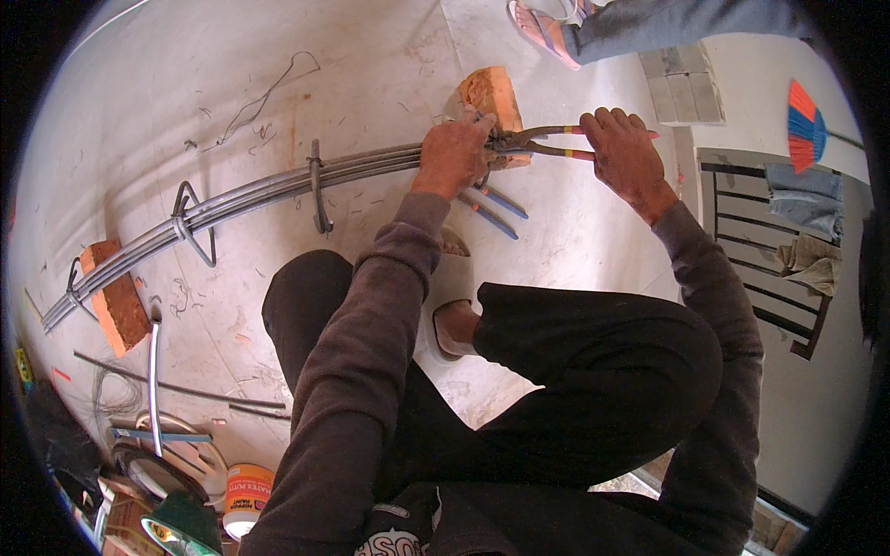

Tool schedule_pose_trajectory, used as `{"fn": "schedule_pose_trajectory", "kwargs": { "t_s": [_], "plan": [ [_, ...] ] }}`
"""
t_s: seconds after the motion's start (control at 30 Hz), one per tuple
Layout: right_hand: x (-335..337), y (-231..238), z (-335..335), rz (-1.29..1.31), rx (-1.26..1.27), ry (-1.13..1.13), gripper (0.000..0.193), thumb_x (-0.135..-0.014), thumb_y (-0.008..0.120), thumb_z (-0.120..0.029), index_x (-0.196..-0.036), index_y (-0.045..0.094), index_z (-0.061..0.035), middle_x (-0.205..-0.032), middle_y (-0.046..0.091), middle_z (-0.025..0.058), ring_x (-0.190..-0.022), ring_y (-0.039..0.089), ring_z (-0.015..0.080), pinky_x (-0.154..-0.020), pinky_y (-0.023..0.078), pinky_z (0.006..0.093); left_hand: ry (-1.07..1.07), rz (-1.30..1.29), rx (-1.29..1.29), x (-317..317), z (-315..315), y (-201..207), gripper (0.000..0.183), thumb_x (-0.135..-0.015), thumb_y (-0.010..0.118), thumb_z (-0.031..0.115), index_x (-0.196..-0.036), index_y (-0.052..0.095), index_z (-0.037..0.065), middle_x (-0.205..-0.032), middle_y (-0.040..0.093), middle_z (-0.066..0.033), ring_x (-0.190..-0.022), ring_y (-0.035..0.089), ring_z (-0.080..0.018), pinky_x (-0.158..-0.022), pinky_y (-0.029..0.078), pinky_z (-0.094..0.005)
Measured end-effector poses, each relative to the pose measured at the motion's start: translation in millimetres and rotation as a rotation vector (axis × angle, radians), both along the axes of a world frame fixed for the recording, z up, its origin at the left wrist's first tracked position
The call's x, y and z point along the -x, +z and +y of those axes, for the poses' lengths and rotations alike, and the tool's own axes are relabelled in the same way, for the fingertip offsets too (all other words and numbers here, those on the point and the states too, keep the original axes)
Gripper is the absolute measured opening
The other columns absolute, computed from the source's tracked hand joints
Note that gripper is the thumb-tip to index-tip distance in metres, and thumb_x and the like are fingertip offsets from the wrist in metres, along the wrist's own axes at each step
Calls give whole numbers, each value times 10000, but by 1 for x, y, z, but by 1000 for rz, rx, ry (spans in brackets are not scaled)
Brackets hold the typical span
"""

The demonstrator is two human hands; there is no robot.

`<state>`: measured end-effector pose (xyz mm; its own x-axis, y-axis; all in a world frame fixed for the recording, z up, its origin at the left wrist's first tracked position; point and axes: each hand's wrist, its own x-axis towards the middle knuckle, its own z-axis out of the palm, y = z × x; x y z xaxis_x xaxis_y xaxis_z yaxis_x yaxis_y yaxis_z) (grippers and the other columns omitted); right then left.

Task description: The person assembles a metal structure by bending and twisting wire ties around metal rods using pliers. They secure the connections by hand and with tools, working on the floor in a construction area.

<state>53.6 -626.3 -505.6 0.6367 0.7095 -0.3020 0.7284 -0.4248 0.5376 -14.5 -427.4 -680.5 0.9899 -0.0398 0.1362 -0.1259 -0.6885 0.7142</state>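
A bundle of long steel bars (pixel 250 193) runs across the floor, raised on an orange brick (pixel 116 301) at the left and another brick (pixel 493 97) at the right. Bent steel stirrups (pixel 318 190) sit around the bars at intervals. My left hand (pixel 452 153) is closed around the bundle near its right end; its fingertips are partly hidden. My right hand (pixel 619 153) grips the red and yellow handles of long pincers (pixel 547 139), whose jaws are at the bars' end beside my left fingers. What lies between the jaws is too small to tell.
A blue-handled tool (pixel 496 211) lies below the right brick. Loose rods (pixel 185 382), a wire coil (pixel 116 389) and a white and orange tub (pixel 248 496) are at lower left. Another person's leg (pixel 649 32) is at the top. A broom (pixel 805 130) and black railing (pixel 756 259) stand right.
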Motion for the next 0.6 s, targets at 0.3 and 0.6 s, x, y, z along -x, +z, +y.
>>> {"fn": "schedule_pose_trajectory", "kwargs": {
  "t_s": [0.3, 0.6],
  "plan": [
    [-1, 6, 2, -268, 121, 379, 315, -889, 634, -269, -1153, 534, -128, -996, 494, 18, -959, 515, 166, -814, 423, 335, -9, -21, -20, 1, 0, 0, 431, -807, 788, 224, -1173, 608, 85, -1088, 639, -168, -912, 704, -339, -752, 569, -453],
    [-9, 9, -1, -360, 212, 534, 348, -875, 623, -297, -1170, 528, -139, -1000, 487, 9, -965, 507, 158, -805, 413, 323, 36, -247, 277, -18, 8, -1, 476, -806, 742, 209, -1235, 615, 48, -1222, 630, -210, -1047, 668, -381, -917, 534, -474]
  ]
}}
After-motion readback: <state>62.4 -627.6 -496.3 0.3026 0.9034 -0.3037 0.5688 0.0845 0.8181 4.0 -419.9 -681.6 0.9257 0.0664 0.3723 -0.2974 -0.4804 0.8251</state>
